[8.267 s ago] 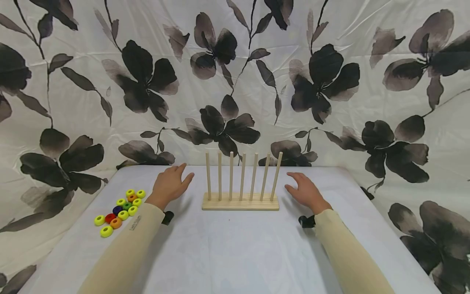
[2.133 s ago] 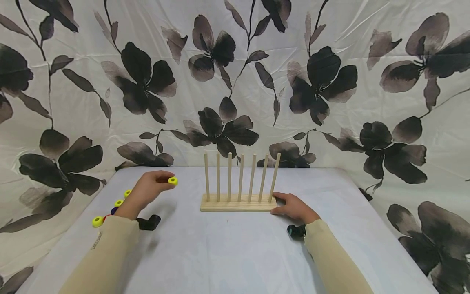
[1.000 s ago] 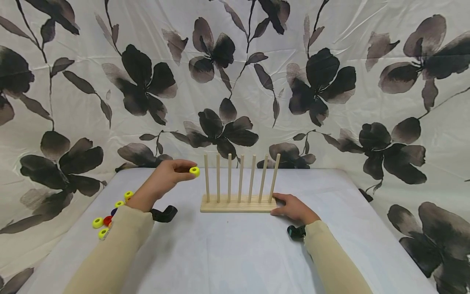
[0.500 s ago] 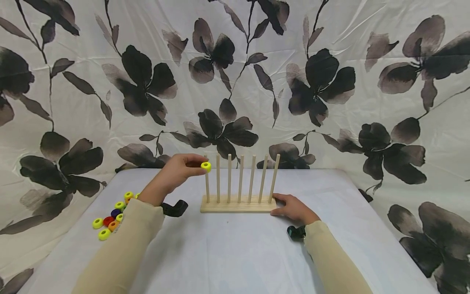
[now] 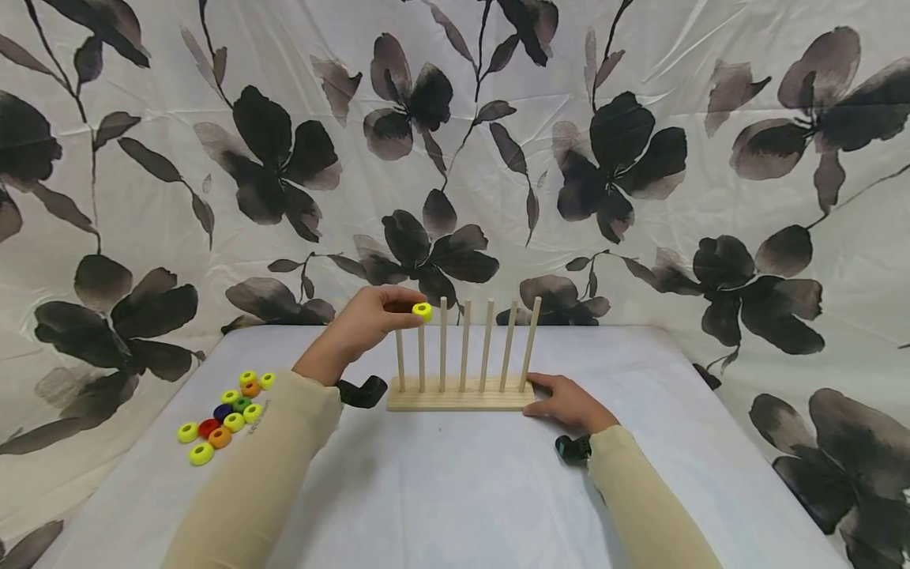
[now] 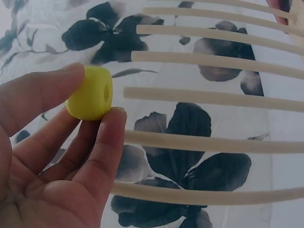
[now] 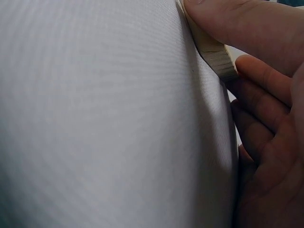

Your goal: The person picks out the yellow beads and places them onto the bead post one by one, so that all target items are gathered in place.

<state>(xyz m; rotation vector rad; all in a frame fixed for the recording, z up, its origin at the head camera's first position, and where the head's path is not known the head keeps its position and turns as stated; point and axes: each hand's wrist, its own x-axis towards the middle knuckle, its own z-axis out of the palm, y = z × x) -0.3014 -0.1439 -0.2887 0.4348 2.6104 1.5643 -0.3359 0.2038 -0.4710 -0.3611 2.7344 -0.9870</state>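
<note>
My left hand [image 5: 366, 324] pinches a yellow ring-shaped bead [image 5: 423, 312] between thumb and fingertips, level with the peg tops at the left part of a wooden peg rack [image 5: 458, 405]. In the left wrist view the bead [image 6: 90, 95] is apart from the bare pegs, its hole facing the tip of one peg [image 6: 199, 97]. My right hand [image 5: 569, 401] holds the right end of the rack's base. The right wrist view shows the thumb on one side of the base end [image 7: 216, 57] and fingers against the other; part of the fingers is hidden.
Several loose beads lie at the table's left: yellow [image 5: 201, 454], orange [image 5: 219, 437], red [image 5: 208, 427], dark blue [image 5: 223, 412] and green [image 5: 242, 403]. A white cloth covers the table [image 5: 455, 490]. Behind it hangs a floral curtain [image 5: 512, 269].
My left hand has picked up a yellow bead from the left group and carried it right and up to the pegs. My right hand has moved left and taken hold of the rack's base.
</note>
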